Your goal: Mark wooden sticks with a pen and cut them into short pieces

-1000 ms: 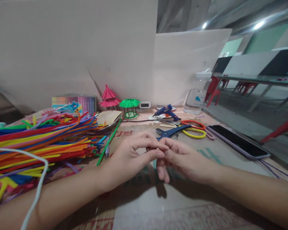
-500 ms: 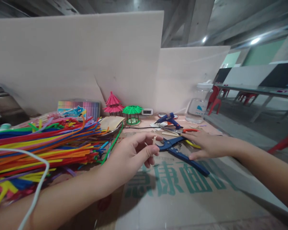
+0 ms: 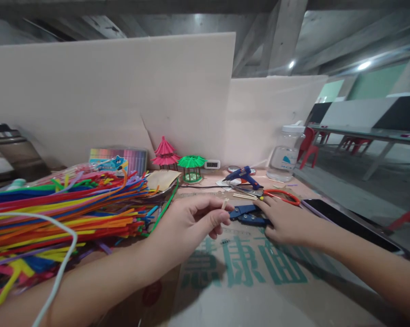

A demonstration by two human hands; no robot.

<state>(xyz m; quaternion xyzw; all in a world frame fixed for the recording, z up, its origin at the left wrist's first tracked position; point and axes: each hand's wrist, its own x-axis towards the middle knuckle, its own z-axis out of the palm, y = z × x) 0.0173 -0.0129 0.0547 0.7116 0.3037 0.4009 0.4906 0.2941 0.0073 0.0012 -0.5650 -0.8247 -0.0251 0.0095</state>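
My left hand (image 3: 194,222) pinches a short pale wooden stick piece (image 3: 225,204) between thumb and fingers, above the table. To its right, my right hand (image 3: 290,222) is closed over the handles of a blue hand cutter (image 3: 244,212), whose jaws point left toward my left hand. The palm and fingers hide most of the handles. Thin wooden sticks (image 3: 245,196) lie just beyond the cutter. Orange-handled scissors (image 3: 284,196) lie behind my right hand.
Colourful pipe cleaners (image 3: 72,209) pile up at left, with a white cable (image 3: 67,254) in front. Behind stand a pink pagoda model (image 3: 164,154), a green-roofed pavilion (image 3: 192,167), a small clock (image 3: 212,164), a blue glue gun (image 3: 243,176) and a bottle (image 3: 283,154). A phone (image 3: 351,225) lies right.
My right hand has closed over the cutter's handles, which were spread apart before. The orange scissor handles and phone now show more. My left hand still holds the stick piece.
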